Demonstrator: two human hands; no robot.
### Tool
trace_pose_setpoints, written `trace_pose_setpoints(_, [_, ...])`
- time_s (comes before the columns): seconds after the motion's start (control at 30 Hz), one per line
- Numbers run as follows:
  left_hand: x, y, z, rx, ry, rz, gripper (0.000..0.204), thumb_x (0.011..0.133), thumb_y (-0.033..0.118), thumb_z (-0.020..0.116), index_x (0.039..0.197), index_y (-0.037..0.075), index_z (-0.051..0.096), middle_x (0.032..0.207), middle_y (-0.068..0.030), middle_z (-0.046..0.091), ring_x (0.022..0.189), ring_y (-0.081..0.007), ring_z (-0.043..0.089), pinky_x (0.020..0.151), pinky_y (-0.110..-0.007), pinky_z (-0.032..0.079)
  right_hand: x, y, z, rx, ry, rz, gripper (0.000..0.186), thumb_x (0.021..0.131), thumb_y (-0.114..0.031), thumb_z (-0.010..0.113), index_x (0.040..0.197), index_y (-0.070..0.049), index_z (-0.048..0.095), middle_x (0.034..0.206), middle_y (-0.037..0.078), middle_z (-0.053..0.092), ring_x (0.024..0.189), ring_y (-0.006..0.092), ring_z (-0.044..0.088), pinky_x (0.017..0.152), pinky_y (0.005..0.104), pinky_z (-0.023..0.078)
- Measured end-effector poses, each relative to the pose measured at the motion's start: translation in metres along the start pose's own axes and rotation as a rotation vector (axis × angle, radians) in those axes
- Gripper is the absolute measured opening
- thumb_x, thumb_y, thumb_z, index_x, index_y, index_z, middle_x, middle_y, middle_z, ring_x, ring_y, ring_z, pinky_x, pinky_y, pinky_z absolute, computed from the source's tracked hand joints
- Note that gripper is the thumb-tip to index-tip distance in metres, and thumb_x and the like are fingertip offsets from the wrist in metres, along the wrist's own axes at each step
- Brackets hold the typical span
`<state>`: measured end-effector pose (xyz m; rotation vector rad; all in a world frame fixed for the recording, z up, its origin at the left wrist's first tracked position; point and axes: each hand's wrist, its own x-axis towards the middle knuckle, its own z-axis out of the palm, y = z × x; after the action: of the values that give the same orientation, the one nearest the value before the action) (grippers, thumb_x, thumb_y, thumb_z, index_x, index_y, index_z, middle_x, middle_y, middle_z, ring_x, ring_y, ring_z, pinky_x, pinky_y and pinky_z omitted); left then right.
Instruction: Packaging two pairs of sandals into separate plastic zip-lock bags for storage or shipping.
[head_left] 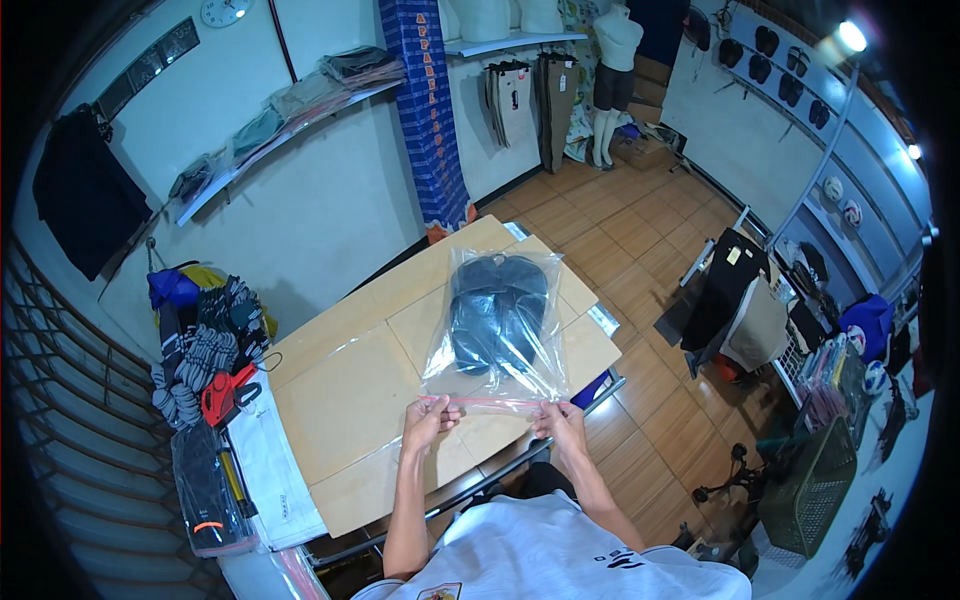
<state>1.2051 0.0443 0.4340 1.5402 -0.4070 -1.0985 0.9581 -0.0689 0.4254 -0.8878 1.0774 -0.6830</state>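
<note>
A clear plastic zip bag (pixel 548 372) lies on the cardboard-topped table (pixel 345 425), its pink seal strip toward me. Inside it is a pair of dark sandals (pixel 498 312), side by side. At the left end of the strip, my left hand (pixel 430 420) pinches the bag's near edge between thumb and fingers. My right hand (pixel 562 424) grips the same edge at the strip's right end. The strip runs straight between the two hands. Whether the seal is fully closed cannot be made out.
Left of the table are a red tool (pixel 228 395), a bundle of striped gloves (pixel 208 360) and a bagged dark garment (pixel 205 480). Trousers (pixel 735 300) hang on a rack at the right, near a green basket (pixel 815 485). A blue pillar (pixel 425 110) rises behind the table.
</note>
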Motion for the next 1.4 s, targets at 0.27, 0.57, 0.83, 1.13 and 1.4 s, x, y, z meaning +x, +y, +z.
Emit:
trace_pose_setpoints(0.27, [0.004,-0.008,0.005,0.033,-0.023,0.007,0.033,0.099,0.029,0.06,0.093,-0.003,0.067,0.083,-0.0116,0.072,0.069,-0.014,0.068,0.06,-0.022,0.055,-0.001,0.001,0.004,-0.104,-0.061,-0.035,0.03,0.097,-0.021,0.06,0.104,0.008,0.063,0.087,0.015,0.07,0.064,0.0162,0.067,0.053,0.025,0.053])
trace_pose_setpoints(0.57, [-0.005,0.008,0.017,-0.014,-0.047,-0.091,0.027,0.099,0.024,0.06,0.098,-0.003,0.066,0.08,-0.0099,0.071,0.069,-0.0126,0.068,0.059,-0.02,0.053,-0.013,-0.018,0.018,-0.108,-0.069,0.016,0.032,0.094,-0.024,0.062,0.106,0.006,0.062,0.09,0.014,0.07,0.064,0.0162,0.068,0.055,0.0266,0.054])
trace_pose_setpoints(0.83, [0.001,-0.01,0.018,0.064,-0.06,0.027,0.028,0.099,0.024,0.06,0.095,-0.003,0.067,0.08,-0.0098,0.072,0.071,-0.0119,0.068,0.058,-0.022,0.051,-0.002,0.001,0.016,-0.056,-0.048,-0.003,0.028,0.093,-0.017,0.059,0.106,0.007,0.062,0.089,0.015,0.07,0.064,0.0175,0.068,0.053,0.0276,0.054])
trace_pose_setpoints(1.13, [-0.001,-0.005,0.021,0.043,-0.044,0.004,0.029,0.099,0.024,0.061,0.094,-0.004,0.068,0.082,-0.0115,0.073,0.066,-0.0104,0.066,0.057,-0.021,0.05,0.0,0.002,0.021,-0.09,-0.075,-0.012,0.035,0.093,-0.024,0.063,0.106,0.008,0.06,0.088,0.016,0.07,0.062,0.0171,0.067,0.051,0.026,0.053])
trace_pose_setpoints(1.4, [0.0,-0.005,0.022,0.035,-0.073,-0.033,0.031,0.098,0.024,0.062,0.097,-0.005,0.068,0.081,-0.0108,0.072,0.064,-0.0098,0.064,0.054,-0.02,0.049,-0.006,-0.009,0.032,-0.097,-0.073,0.03,0.029,0.093,-0.02,0.062,0.101,0.008,0.062,0.088,0.015,0.071,0.061,0.0173,0.067,0.051,0.0271,0.054])
